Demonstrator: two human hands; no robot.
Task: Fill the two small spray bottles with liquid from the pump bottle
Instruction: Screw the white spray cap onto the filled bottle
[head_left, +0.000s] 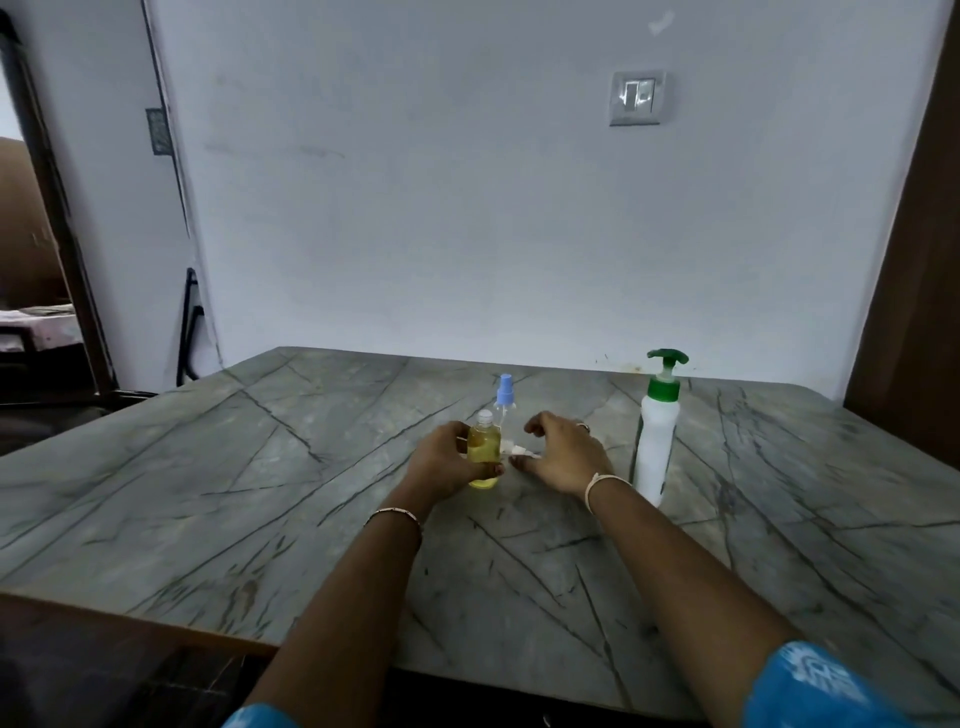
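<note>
A small clear bottle (483, 452) full of yellow liquid stands upright on the grey marble-patterned table (260, 493), without its spray top, and my left hand (441, 460) is wrapped around it. Just behind it stands a second small clear spray bottle (504, 402) with a blue spray top. A white spray top (514, 450) lies on the table between my hands. My right hand (563, 454) hovers over it with fingers apart, thumb tip touching or nearly touching it. The white pump bottle (657, 441) with a green pump stands upright right of my right hand.
The table's far edge meets a pale wall with a light switch (637, 97). A dark wooden panel (914, 260) stands at the right. An open doorway (36, 260) lies at the left. The table's near edge runs across the bottom left.
</note>
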